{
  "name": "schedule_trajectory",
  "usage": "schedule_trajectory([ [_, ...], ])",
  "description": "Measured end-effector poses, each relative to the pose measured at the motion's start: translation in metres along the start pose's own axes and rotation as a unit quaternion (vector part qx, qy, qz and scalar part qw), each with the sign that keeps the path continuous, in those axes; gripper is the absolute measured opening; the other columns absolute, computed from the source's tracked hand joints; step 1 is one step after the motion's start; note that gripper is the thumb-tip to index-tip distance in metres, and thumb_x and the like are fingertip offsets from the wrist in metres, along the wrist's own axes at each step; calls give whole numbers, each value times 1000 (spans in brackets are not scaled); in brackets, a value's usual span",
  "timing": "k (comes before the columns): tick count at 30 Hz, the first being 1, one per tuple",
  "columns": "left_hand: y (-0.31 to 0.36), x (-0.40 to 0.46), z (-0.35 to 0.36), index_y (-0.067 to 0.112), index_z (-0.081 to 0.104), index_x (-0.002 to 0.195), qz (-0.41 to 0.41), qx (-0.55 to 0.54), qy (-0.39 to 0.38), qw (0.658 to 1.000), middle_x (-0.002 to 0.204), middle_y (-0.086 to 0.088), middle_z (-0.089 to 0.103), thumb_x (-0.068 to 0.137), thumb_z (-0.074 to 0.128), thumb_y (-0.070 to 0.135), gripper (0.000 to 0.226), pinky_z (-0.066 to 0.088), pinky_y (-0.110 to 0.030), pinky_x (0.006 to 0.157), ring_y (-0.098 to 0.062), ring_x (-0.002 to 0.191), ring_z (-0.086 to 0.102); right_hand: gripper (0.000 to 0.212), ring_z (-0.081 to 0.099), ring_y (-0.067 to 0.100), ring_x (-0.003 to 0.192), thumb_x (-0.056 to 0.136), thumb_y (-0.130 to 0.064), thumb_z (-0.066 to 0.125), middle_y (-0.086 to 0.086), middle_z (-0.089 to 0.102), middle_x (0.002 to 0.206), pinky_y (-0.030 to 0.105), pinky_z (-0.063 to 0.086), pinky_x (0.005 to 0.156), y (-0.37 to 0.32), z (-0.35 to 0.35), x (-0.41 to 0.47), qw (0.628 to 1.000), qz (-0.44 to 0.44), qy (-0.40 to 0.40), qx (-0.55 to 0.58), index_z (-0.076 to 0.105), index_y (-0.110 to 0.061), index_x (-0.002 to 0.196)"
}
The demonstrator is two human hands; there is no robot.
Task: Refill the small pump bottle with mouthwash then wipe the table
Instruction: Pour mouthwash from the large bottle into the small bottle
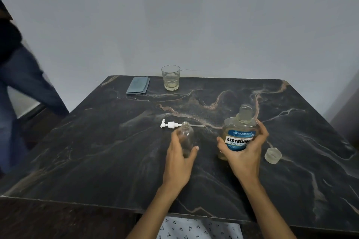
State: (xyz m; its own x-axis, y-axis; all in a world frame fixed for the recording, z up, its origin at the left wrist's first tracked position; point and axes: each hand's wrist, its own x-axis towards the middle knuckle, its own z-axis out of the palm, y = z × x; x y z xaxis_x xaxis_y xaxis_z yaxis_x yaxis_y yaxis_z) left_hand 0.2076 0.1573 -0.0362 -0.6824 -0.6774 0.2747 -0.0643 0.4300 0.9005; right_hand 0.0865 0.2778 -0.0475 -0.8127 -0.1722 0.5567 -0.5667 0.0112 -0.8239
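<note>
A small clear pump bottle [186, 136] stands upright and uncapped near the middle of the dark marble table [97, 151]. My left hand [179, 161] grips its lower body. The white pump head [170, 124] with its dip tube lies flat on the table just behind the bottle. My right hand [245, 153] grips the large mouthwash bottle [240, 130], which has pale yellow liquid, a blue label and an open neck. The bottle stands to the right of the small one. Its clear cap [273, 155] lies on the table to the right of my right hand.
A folded blue-grey cloth [138, 85] lies at the table's far edge, with a drinking glass [171, 80] holding a little pale liquid beside it. A person in jeans [23, 87] stands at the far left. A grey wall runs behind the table.
</note>
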Motion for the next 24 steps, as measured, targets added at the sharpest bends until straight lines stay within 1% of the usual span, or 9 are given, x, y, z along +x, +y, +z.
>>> schedule_trajectory([
  [3, 4, 1, 9, 21, 39, 127, 9, 4, -24, 1000, 124, 2, 57, 84, 70, 22, 53, 48, -35, 96, -12, 114, 55, 100, 55, -8, 104, 58, -14, 89, -30, 49, 115, 5, 42, 84, 0, 0, 1, 1000, -3, 2, -4, 24, -26, 133],
  [7, 2, -1, 18, 26, 37, 127, 17, 9, -40, 999, 120, 6, 58, 84, 70, 23, 54, 48, -26, 94, -8, 111, 56, 101, 56, -6, 104, 58, -16, 89, -29, 49, 116, 7, 44, 84, -2, -1, 1, 1000, -1, 1, -4, 23, -26, 133],
  [9, -1, -2, 19, 28, 36, 127, 16, 9, -40, 999, 119, 8, 57, 83, 71, 22, 57, 48, -23, 93, -6, 110, 56, 100, 56, -3, 105, 58, -16, 88, -20, 50, 119, 9, 45, 85, -3, -1, -1, 1000, -5, 4, -8, 24, -27, 133],
  [11, -3, -2, 19, 25, 38, 127, 16, 7, -39, 999, 118, 8, 58, 83, 72, 23, 56, 49, -28, 93, -7, 110, 56, 99, 55, 1, 108, 58, -16, 88, -6, 51, 121, 11, 45, 87, -6, -1, -2, 1000, -4, 15, -5, 25, -27, 133],
  [13, -3, -2, 19, 25, 39, 126, 17, 6, -38, 999, 118, 8, 58, 82, 73, 23, 55, 50, -31, 93, -8, 109, 57, 98, 49, -5, 112, 57, -13, 89, 0, 44, 125, 5, 41, 87, -8, 0, -2, 999, -13, 32, -10, 30, -22, 134],
  [16, -3, -2, 19, 27, 40, 123, 18, 2, -34, 999, 117, 7, 60, 81, 74, 23, 54, 50, -32, 91, -8, 107, 58, 94, 43, -13, 112, 56, -10, 89, -1, 36, 122, -1, 37, 85, -11, 0, -4, 998, -35, 47, -33, 36, -11, 134],
  [19, -3, -1, 20, 27, 42, 119, 17, -3, -32, 999, 114, 6, 62, 80, 74, 21, 51, 51, -31, 90, -9, 105, 60, 91, 44, -11, 111, 58, -8, 88, -4, 38, 122, 0, 38, 85, -19, 1, -4, 998, -30, 38, -25, 39, -15, 134],
  [21, -4, -1, 20, 26, 43, 118, 17, -10, -29, 999, 113, 6, 63, 79, 75, 19, 51, 51, -30, 89, -9, 103, 61, 91, 46, -7, 113, 57, -3, 87, -13, 40, 120, 3, 39, 87, -24, 1, -4, 999, -28, 25, -18, 41, -17, 135],
  [24, -6, 0, 20, 25, 45, 119, 20, -22, -28, 999, 113, 6, 63, 78, 76, 17, 52, 51, -26, 89, -7, 104, 61, 95, 47, -7, 113, 56, 4, 85, -23, 40, 120, 3, 40, 87, -29, 0, 0, 999, -42, -7, -22, 42, -17, 138],
])
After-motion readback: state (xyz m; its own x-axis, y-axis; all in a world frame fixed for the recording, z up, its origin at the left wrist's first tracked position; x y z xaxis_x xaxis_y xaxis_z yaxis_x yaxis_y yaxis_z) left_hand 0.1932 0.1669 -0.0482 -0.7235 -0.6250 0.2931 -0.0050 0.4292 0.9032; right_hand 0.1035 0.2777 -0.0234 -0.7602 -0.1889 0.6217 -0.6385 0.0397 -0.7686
